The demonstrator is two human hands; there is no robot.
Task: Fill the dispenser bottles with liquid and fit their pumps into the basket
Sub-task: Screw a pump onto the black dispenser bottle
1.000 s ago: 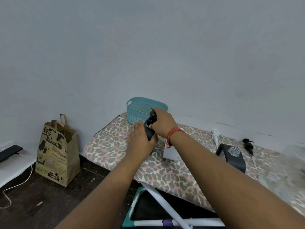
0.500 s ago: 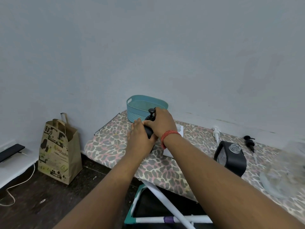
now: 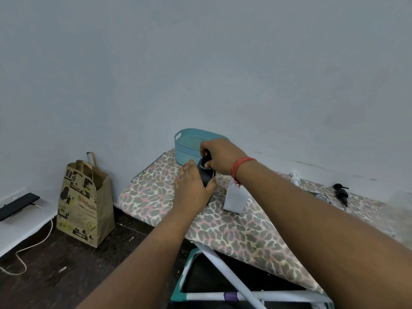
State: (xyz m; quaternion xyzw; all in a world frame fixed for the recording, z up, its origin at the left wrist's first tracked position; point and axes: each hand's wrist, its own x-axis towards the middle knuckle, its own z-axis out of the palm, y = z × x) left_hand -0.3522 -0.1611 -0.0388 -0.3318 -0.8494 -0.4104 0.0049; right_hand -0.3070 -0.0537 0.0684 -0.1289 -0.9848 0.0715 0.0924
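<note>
hands meet at the black dispenser bottle (image 3: 206,176), which stands on the leopard-print board (image 3: 245,230) just in front of the teal basket (image 3: 187,143). my left hand (image 3: 192,188) wraps its body, thumb curled round the near side, while my right hand (image 3: 219,155) pinches the black pump (image 3: 206,158) at its neck. beside it stands a white bottle (image 3: 235,198). farther right on the board lie a loose white pump (image 3: 294,178) and a black pump head (image 3: 341,192). a paper bag (image 3: 85,204) stands on the floor.
</note>
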